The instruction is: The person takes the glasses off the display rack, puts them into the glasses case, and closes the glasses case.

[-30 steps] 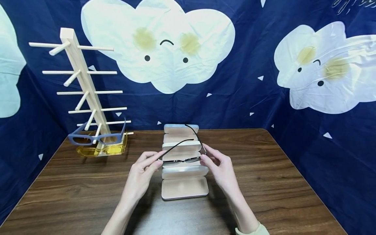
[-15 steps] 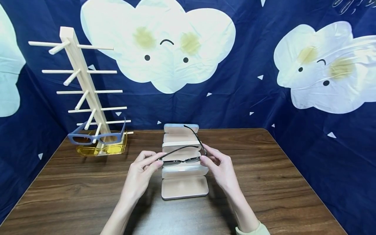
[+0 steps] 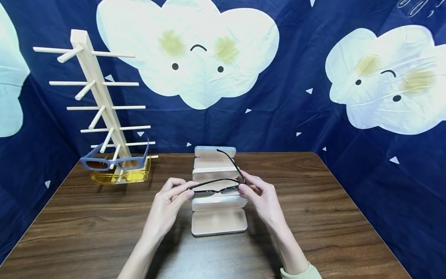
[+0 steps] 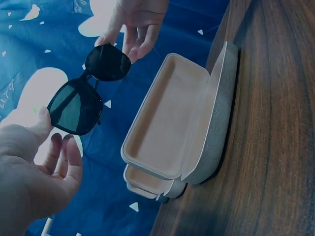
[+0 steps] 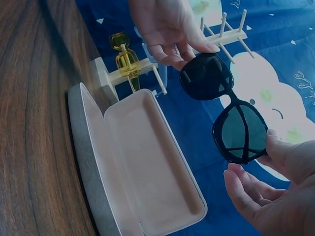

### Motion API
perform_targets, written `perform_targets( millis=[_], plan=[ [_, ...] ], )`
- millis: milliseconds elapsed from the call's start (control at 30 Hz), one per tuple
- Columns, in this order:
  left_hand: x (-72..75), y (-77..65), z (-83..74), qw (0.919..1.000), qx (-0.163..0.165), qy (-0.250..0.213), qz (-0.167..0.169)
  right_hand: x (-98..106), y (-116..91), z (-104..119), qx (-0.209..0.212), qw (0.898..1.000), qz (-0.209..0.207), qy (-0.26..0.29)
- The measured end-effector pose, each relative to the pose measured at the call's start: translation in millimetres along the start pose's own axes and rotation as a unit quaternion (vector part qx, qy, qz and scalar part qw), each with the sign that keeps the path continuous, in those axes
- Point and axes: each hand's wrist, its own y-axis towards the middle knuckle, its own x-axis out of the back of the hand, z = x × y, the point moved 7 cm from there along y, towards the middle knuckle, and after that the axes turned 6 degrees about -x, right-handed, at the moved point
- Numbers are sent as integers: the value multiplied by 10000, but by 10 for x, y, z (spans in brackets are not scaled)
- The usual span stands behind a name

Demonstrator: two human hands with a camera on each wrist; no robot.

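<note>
Black sunglasses (image 3: 204, 193) with dark lenses are held up between both hands, above a row of open glasses cases. My left hand (image 3: 165, 209) pinches the left end of the frame, near the hinge. The right end is pinched by my right hand (image 3: 263, 200). One temple lies folded across behind the lenses; the other still sticks out toward the back. The nearest case (image 3: 219, 222) is open with a pale pink lining, seen bare inside in the left wrist view. In the right wrist view the sunglasses (image 5: 241, 130) hang beside that open case (image 5: 152, 157).
Two more open cases, a middle one (image 3: 215, 173) and a back one (image 3: 214, 152), line up behind. At left stands a wooden display rack (image 3: 101, 89) with pegs, bearing blue glasses (image 3: 129, 163) and yellow glasses (image 3: 134, 176). Blue cloth (image 3: 296, 116) surrounds the wooden table (image 3: 313, 209).
The left temple has swung inward, its tip moving right and toward me, behind the lenses. The right temple has shifted only slightly. Both hands have kept nearly the same place and their grip.
</note>
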Motion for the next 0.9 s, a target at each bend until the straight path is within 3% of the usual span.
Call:
perform_targets(
  millis=[567, 900],
  plan=[
    [6, 0, -21, 9993, -298, -223, 48, 21, 2, 50, 449, 9976, 506, -160],
    [22, 11, -6, 9994, -244, -259, 47, -19, -8, 29, 352, 9962, 767, -218]
  ],
)
